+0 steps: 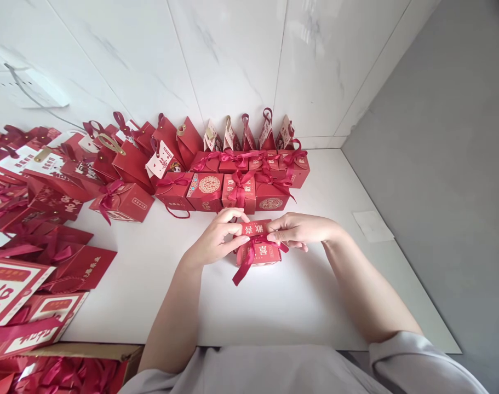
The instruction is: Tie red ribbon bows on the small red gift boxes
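Note:
A small red gift box (265,257) with pale printed characters sits on the white table in front of me. A dark red ribbon (243,271) crosses its top, and one tail hangs down over the near left side. My left hand (218,238) is at the box's left, fingers curled and thumb tip against the ribbon near the middle. From the right, my right hand (300,229) pinches the ribbon between thumb and forefinger on top of the box. The knot or loop between the fingers is partly hidden.
Behind stand rows of red ribbon-tied boxes (208,189) and peaked bags (265,137) against the marble-patterned wall. More red gift bags and boxes (82,268) crowd the left. A cardboard carton (128,355) is at the lower left. A white paper (372,226) lies near the table's right edge.

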`<action>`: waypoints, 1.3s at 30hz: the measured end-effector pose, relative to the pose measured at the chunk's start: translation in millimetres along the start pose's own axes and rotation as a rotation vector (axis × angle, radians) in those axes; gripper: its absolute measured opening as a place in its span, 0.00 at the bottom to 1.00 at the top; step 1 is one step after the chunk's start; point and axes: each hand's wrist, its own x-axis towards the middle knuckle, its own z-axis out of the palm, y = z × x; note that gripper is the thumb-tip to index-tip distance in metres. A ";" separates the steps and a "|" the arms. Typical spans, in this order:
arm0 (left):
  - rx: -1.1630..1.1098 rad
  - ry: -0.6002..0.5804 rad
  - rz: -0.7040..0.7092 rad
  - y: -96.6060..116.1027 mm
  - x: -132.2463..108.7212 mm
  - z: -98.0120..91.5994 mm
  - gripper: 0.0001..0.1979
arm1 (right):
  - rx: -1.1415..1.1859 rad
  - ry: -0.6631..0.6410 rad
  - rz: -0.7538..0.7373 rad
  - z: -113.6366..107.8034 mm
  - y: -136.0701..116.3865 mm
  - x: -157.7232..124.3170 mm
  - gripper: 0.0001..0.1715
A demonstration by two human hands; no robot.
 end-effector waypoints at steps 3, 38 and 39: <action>0.040 0.007 -0.006 0.0 0.5 0.0 0.16 | 0.044 0.020 0.017 1.4 -0.5 0.9 0.21; -0.067 0.064 -0.538 13.8 -9.1 -10.2 0.24 | 0.127 0.093 -0.103 -7.3 5.7 2.4 0.22; -0.119 0.023 -0.535 13.9 -8.9 -10.8 0.25 | 0.123 0.093 -0.103 -7.4 6.1 3.0 0.22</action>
